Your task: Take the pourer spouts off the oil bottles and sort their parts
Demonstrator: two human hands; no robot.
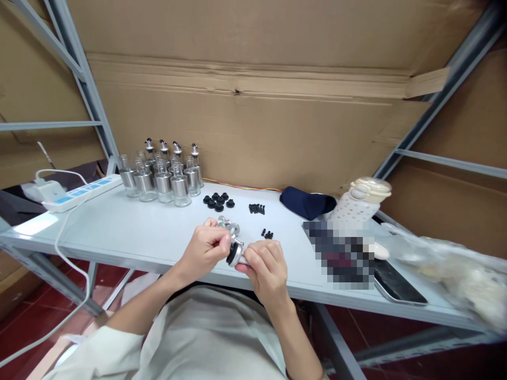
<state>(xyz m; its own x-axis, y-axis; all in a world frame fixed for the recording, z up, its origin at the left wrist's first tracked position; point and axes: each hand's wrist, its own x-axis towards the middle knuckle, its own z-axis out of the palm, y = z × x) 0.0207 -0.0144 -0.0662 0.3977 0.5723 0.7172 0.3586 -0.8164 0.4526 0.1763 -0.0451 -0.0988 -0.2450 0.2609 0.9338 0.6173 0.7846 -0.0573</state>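
Note:
Near the table's front edge, my right hand (266,266) is closed around the spout end of a silver metal pourer top (238,255). Its round base faces left. Against that base sits a black rubber stopper (231,254), pinched by the closed fingers of my left hand (206,248). Just beyond my hands lie several loose silver pourer tops (230,226), partly hidden by my left hand. Farther back are a cluster of black stoppers (219,201), a group of small black tubes (257,209) and several smaller black pieces (268,234).
Several glass bottles with metal sleeves (163,182) stand at the back left, some topped with pourers. A white power strip (85,192) lies left. To the right are a dark blue cloth item (304,203), a dotted bottle (358,203), a phone (400,285) and a plastic bag (455,269).

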